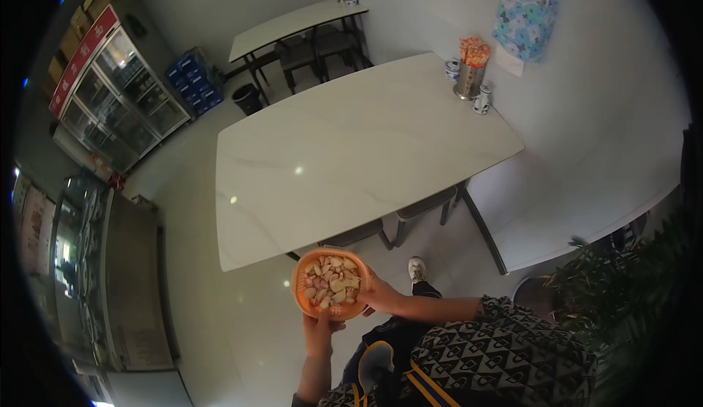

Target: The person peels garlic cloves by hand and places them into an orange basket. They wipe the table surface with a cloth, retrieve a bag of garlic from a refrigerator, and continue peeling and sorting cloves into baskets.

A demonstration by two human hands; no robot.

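Note:
An orange plastic bowl [299, 279] full of garlic cloves [331, 281] is held level in front of my body, close to the near edge of the white marble-look table [351, 143]. From below, my left hand [321, 324] grips the bowl's near side. Against its right side is my right hand [377, 293], its fingers wrapped round the wall and partly hidden beneath. Some cloves look pale and peeled, others have pinkish skin.
On the table's far right stand a metal holder of orange-tipped chopsticks [470, 76] and small jars [482, 100]. Stools [425, 206] are tucked under it. A glass-door fridge [124, 88], blue crates [195, 81] and a black bin [247, 99] are at the far left. A plant [622, 290] stands right.

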